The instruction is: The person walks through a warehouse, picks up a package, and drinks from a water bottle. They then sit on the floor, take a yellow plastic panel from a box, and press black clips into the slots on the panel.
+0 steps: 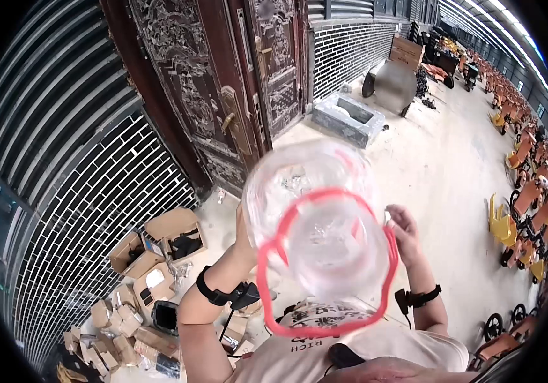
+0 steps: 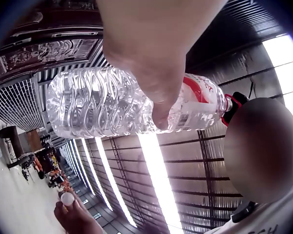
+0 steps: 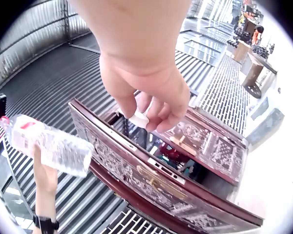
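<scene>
A large clear plastic bottle [image 1: 338, 249] with a red handle loop [image 1: 325, 332] is raised in front of the head camera, its neck end towards the person's face in the left wrist view. My left hand [image 2: 156, 83] grips the bottle [image 2: 102, 102] around its side, near the red and white label [image 2: 200, 92]. In the head view the bottle hides most of that hand. Off to the right, my right hand [image 1: 403, 233] holds a small white cap [image 3: 139, 119] between thumb and fingers, apart from the bottle. Clear liquid seems to be inside the bottle.
Carved dark red doors [image 1: 223, 96] stand ahead, beside a brick-patterned wall [image 1: 114, 191]. Opened cardboard boxes [image 1: 175, 233] lie on the floor at the left. A grey block [image 1: 348, 119] sits beyond the bottle. Rows of orange and yellow machines [image 1: 523, 191] line the right.
</scene>
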Action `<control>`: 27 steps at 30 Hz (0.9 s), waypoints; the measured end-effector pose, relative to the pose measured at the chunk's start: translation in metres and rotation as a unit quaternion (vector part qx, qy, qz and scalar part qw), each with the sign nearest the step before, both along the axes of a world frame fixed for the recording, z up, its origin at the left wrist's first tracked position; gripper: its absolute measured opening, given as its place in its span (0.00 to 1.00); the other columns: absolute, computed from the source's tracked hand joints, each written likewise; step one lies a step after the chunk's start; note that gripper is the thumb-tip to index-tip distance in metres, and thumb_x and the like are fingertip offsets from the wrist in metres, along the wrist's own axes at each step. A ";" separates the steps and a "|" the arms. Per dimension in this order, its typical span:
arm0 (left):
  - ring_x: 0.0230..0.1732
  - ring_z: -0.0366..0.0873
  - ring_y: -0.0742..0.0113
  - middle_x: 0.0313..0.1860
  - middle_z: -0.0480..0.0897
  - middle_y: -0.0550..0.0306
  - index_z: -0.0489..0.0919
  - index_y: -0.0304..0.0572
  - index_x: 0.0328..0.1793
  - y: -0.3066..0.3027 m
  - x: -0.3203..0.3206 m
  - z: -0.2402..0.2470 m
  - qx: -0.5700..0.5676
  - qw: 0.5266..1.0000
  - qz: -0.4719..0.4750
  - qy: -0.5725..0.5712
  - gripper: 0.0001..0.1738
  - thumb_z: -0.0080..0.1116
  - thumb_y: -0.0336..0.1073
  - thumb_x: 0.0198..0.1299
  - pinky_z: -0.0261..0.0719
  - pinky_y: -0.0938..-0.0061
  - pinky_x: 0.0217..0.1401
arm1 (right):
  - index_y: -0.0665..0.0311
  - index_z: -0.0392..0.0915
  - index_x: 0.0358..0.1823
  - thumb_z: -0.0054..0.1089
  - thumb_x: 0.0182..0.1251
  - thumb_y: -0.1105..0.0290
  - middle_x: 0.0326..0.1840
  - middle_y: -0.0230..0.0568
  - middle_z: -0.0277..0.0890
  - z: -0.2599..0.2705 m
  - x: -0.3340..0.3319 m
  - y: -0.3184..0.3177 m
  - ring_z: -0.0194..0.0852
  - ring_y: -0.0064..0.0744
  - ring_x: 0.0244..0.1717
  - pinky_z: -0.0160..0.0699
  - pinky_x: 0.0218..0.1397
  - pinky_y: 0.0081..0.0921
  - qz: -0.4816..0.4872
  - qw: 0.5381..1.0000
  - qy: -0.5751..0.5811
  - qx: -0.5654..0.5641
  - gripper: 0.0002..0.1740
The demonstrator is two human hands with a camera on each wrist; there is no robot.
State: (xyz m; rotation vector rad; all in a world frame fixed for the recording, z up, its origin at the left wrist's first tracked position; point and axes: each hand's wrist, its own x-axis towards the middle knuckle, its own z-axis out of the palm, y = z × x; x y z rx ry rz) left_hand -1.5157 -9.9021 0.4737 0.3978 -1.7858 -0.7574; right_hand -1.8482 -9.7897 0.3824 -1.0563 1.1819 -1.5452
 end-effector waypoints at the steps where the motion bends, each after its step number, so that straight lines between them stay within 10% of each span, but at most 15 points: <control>1: 0.63 0.72 0.54 0.63 0.73 0.42 0.60 0.39 0.71 0.004 0.000 -0.009 0.019 1.000 -0.003 -0.008 0.44 0.72 0.36 0.50 0.68 0.57 0.68 | 0.66 0.69 0.58 0.58 0.66 0.72 0.55 0.40 0.74 0.015 -0.005 -0.005 0.71 0.28 0.56 0.72 0.59 0.27 -0.005 1.000 0.009 -0.023 0.20; 5: 0.65 0.70 0.60 0.65 0.71 0.48 0.61 0.36 0.70 0.013 -0.010 -0.038 0.203 0.975 0.004 -0.091 0.53 0.80 0.36 0.36 0.68 0.68 0.67 | 0.67 0.72 0.55 0.61 0.64 0.70 0.57 0.43 0.74 0.071 0.003 -0.014 0.71 0.30 0.56 0.69 0.59 0.28 -0.019 0.990 0.069 -0.123 0.20; 27: 0.63 0.73 0.62 0.61 0.75 0.49 0.62 0.39 0.71 0.064 0.030 -0.137 0.277 0.927 0.045 -0.250 0.56 0.82 0.35 0.32 0.73 0.68 0.64 | 0.68 0.79 0.45 0.67 0.54 0.76 0.45 0.43 0.76 0.110 0.089 -0.060 0.75 0.40 0.45 0.76 0.47 0.31 0.332 0.805 0.443 -0.215 0.15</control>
